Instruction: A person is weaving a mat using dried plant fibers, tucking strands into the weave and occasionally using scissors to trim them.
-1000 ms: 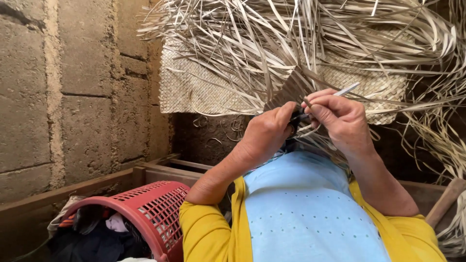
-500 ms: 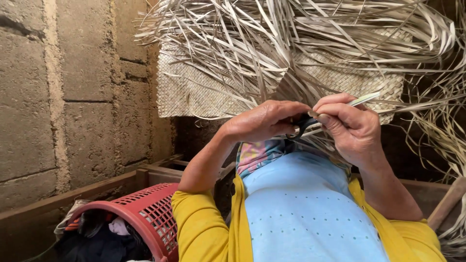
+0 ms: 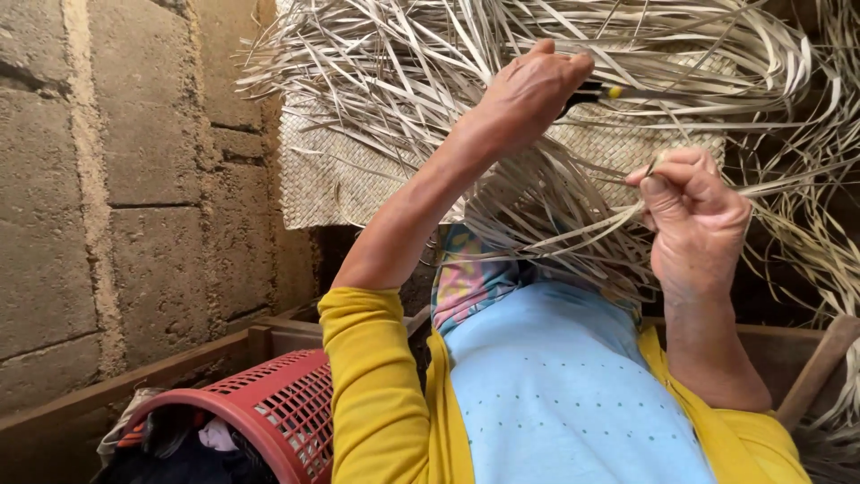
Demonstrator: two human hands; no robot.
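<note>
Hanging from above, the mass of dry pale leaf strips spreads across the upper view, in front of a woven mat and beside a block wall. A red plastic basket holding cloth sits at lower left, beside a wooden frame. The left hand is raised among the strips, fingers closed around a small dark-handled tool with a yellow collar. The right hand, lower and well apart, is closed, pinching a single strip between thumb and forefinger.
</note>
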